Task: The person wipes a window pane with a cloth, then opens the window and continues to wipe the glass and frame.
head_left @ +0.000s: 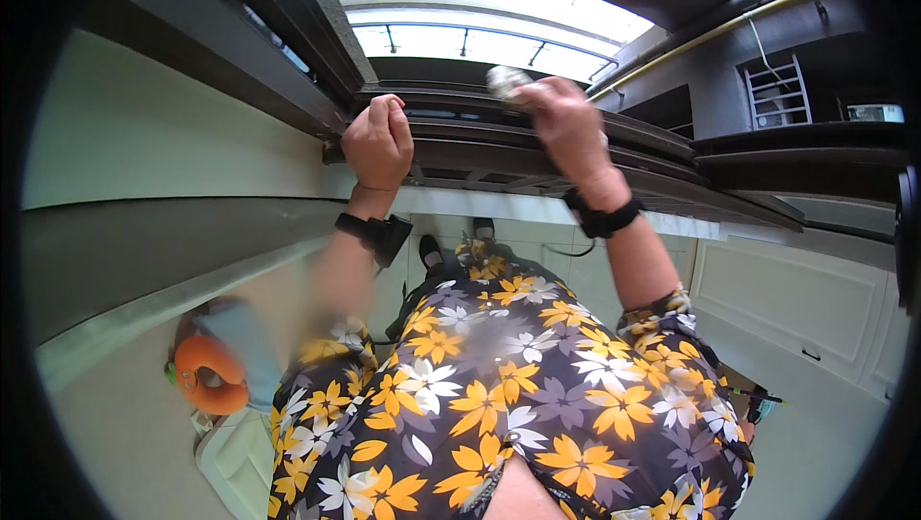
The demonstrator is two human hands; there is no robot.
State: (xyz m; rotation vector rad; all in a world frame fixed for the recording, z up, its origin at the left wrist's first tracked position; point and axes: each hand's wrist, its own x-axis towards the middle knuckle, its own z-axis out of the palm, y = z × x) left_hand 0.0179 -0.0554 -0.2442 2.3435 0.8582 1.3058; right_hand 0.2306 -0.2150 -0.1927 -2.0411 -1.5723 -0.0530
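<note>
Fingers of the right hand [568, 131] are closing around one end of a small, pale, mottled grey-white bundle, apparently crumpled cloth [506, 82], with thumb and forefinger pinching it and no gap showing between them. The bundle is sticking out beyond the fingertips toward the person's left and slightly away from the body; its longer axis, softened by blur, is appearing to slant from far left to near right. The right hand is holding it, while the left hand [380, 144] is standing apart on the other side, knuckles up, its fingers folding into a fist with nothing visibly inside.

Both hands are appearing over or just beside a dark brown, metal-looking window frame [460, 151]; whether either is touching it, the view is not telling. A black band [604, 217] is circling the right wrist, and a black strapped device [379, 235] is sitting on the left.

Farther out, a black shirt with yellow, white and grey flowers [537, 386] is filling the foreground. An orange ring-shaped cushion [206, 374] is lying at lower left, a white panelled cabinet [791, 295] is standing at right, and a yellow pipe [715, 31] is running along the wall outside.
</note>
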